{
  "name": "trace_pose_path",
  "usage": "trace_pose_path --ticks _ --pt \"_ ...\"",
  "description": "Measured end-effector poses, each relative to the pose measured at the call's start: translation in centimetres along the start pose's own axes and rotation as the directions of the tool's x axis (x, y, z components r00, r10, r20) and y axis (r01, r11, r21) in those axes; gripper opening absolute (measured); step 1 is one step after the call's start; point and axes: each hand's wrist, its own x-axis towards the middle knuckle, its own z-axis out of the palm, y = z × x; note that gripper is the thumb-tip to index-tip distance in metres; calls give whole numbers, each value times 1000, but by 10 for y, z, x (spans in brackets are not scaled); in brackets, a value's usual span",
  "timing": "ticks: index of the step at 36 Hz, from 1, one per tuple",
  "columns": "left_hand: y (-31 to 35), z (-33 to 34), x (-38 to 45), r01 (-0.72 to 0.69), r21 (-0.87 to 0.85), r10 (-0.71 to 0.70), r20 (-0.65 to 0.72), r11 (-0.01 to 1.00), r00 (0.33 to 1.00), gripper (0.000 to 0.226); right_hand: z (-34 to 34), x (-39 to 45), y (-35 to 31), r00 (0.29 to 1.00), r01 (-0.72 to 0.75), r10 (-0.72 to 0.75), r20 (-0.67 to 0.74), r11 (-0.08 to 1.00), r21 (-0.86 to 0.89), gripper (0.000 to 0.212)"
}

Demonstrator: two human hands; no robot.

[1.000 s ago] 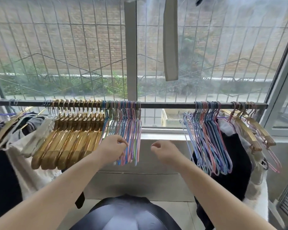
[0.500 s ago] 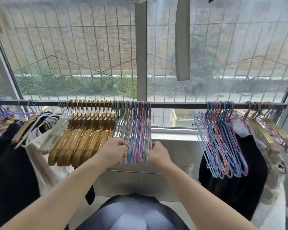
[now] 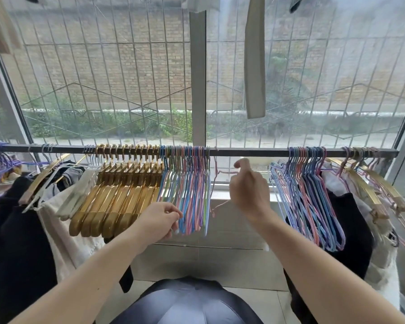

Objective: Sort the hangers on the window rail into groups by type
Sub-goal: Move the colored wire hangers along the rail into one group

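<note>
A dark rail (image 3: pixel 248 152) runs across the window. Gold hangers (image 3: pixel 117 195) hang in a tight row left of centre. Beside them is a bunch of coloured wire hangers (image 3: pixel 192 190). My left hand (image 3: pixel 160 220) pinches the lower ends of that bunch. My right hand (image 3: pixel 246 185) holds a single pink wire hanger (image 3: pixel 220 172) just right of the bunch, its hook on the rail. A second bunch of wire hangers (image 3: pixel 309 197) hangs further right. More gold hangers (image 3: pixel 369 183), mixed with pink wire ones, sit at the rail's right end.
Clothes on hangers crowd the far left (image 3: pixel 21 206), and dark and pale garments (image 3: pixel 351 230) hang at the right. A grey strip of cloth (image 3: pixel 254 66) hangs above. A dark umbrella (image 3: pixel 187 302) lies below my arms. The window grille stands behind the rail.
My right hand has risen and shifted right, drawing one pink wire hanger away from the middle bunch. My left hand stays at the bunch's lower ends.
</note>
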Motion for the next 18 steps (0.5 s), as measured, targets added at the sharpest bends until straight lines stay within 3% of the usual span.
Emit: trace_pose_path --ticks 8,13,18 --pt "-3 0 -4 -11 11 11 7 1000 1000 18 -12 46 6 989 -123 128 75 990 -71 34" --pt "-11 -2 -10 -16 19 16 11 1000 1000 18 -5 42 30 964 -195 216 158 971 -140 18" --pt "-37 3 -21 39 -28 -38 25 999 999 20 3 -1 61 847 -221 307 433 945 -240 25"
